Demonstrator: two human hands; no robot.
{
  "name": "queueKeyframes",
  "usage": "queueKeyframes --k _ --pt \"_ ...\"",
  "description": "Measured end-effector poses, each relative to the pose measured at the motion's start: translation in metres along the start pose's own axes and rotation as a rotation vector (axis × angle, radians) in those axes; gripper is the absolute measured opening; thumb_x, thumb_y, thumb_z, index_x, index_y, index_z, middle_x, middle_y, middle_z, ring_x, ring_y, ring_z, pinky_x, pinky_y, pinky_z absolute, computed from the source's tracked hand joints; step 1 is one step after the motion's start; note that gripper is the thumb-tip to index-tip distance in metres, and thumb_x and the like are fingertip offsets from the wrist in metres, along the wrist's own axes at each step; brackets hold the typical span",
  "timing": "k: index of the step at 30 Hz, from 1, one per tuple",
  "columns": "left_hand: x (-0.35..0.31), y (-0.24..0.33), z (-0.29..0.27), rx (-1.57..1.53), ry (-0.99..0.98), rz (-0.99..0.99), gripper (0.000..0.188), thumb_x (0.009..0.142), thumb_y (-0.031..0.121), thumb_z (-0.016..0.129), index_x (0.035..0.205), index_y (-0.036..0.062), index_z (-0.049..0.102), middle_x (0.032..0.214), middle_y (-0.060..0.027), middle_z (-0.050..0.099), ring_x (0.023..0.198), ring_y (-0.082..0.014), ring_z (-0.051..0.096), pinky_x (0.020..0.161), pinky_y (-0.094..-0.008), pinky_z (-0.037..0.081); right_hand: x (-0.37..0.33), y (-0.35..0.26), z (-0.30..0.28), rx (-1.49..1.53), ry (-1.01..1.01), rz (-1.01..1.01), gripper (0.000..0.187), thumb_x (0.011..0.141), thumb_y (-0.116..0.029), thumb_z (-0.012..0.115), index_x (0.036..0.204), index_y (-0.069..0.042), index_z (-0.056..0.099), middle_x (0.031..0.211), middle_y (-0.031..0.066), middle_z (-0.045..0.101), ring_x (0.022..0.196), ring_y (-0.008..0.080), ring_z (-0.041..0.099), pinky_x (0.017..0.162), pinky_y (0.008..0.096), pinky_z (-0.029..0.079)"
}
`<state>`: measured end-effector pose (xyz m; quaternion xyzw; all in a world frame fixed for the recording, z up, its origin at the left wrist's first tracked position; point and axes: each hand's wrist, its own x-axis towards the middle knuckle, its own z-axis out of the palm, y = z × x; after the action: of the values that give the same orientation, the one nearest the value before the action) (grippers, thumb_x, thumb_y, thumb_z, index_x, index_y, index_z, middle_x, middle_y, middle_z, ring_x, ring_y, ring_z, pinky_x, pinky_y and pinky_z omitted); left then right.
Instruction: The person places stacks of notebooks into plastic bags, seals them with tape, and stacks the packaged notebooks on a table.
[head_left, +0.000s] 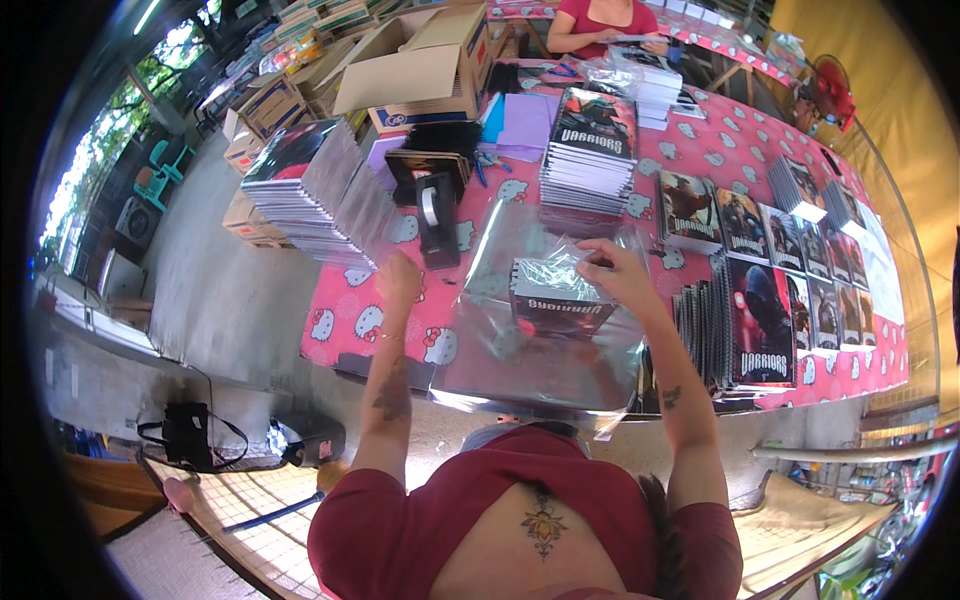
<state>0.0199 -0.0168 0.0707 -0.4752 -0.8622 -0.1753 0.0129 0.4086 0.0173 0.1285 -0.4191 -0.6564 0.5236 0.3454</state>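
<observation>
Grey concrete floor (195,300) extends left of the table (342,295) (its cover pink and patterned). Green chairs (150,186) and a washing machine (136,221) stand at far left, with daylit foliage (178,45) beyond. A yellow curtain (890,110) hangs at right, behind a red fan (831,92); a tube light (146,15) shines at upper left.

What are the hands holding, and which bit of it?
The right hand seems to pinch the clear plastic by a loose part near the notebook. I can't tell whether the left hand, near the tall stack, holds anything.

Right grip (622,272) touches clear film (558,267) over notebooks (558,316)
</observation>
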Motion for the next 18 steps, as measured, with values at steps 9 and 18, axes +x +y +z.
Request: queueKeyframes --k 9,18 --pt "0.022 0.219 -0.115 -0.192 -0.711 1.464 0.02 0.083 0.025 0.07 0.083 0.0056 0.067 0.075 -0.0088 0.066 0.073 -0.0255 0.063 0.066 -0.036 0.047 -0.002 -0.008 0.002 0.006 0.011 0.012 0.042 0.087 -0.017 0.074 0.124 -0.003 0.061 0.09 0.0026 0.065 0.081 0.0094 0.059 0.071 0.0251 0.048" --pt "0.032 0.147 0.098 -0.812 -1.681 0.7 0.048 0.096 0.025 0.062 0.137 0.0023 0.053 0.127 -0.0084 0.063 0.108 -0.017 0.062 0.094 -0.033 0.049 -0.005 -0.018 0.005 -0.131 0.009 -0.025 0.056 0.086 -0.017 0.073 0.137 -0.01 0.051 0.106 0.005 0.061 0.089 0.0125 0.058 0.078 0.0282 0.049"
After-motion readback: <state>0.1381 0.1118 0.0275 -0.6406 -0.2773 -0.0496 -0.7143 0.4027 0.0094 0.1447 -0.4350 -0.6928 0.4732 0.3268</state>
